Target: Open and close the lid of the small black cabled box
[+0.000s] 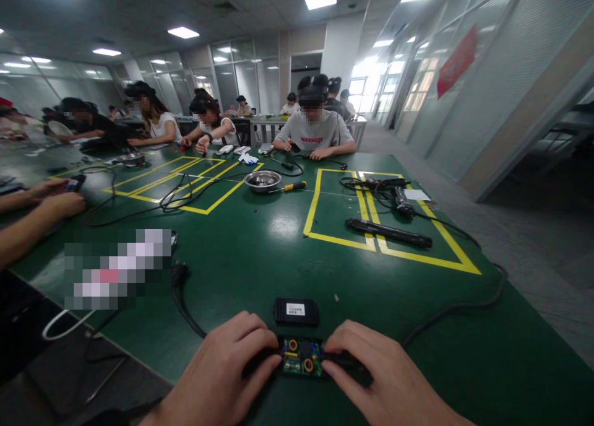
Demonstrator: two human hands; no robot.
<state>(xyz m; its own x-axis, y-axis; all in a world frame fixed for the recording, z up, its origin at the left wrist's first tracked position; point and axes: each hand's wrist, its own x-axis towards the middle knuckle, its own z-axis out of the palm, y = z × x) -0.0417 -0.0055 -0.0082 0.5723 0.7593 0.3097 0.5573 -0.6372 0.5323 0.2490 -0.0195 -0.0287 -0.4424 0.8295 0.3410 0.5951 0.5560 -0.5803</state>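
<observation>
Near the front edge of the table, an open black case [302, 356] shows a green circuit board with copper-wound ring coils and small parts. My left hand [232, 364] pinches its left end, thumb and fingers closed at the black cable there. On the opposite side my right hand [366, 367] grips the right end in the same way. Just beyond the case lies a black cover [296, 311] with a white printed label, touched by neither hand. A black power plug [179, 274] rests left of the cover, its cord running toward my left hand.
A metal bowl [262, 181] and a yellow-black screwdriver [295, 186] lie farther out. On the right are a black bar-shaped tool [388, 233] and tangled cables [378, 187]. A blurred-out strip [123, 268] lies left. A co-worker's hands [60, 197] work at left; others sit opposite.
</observation>
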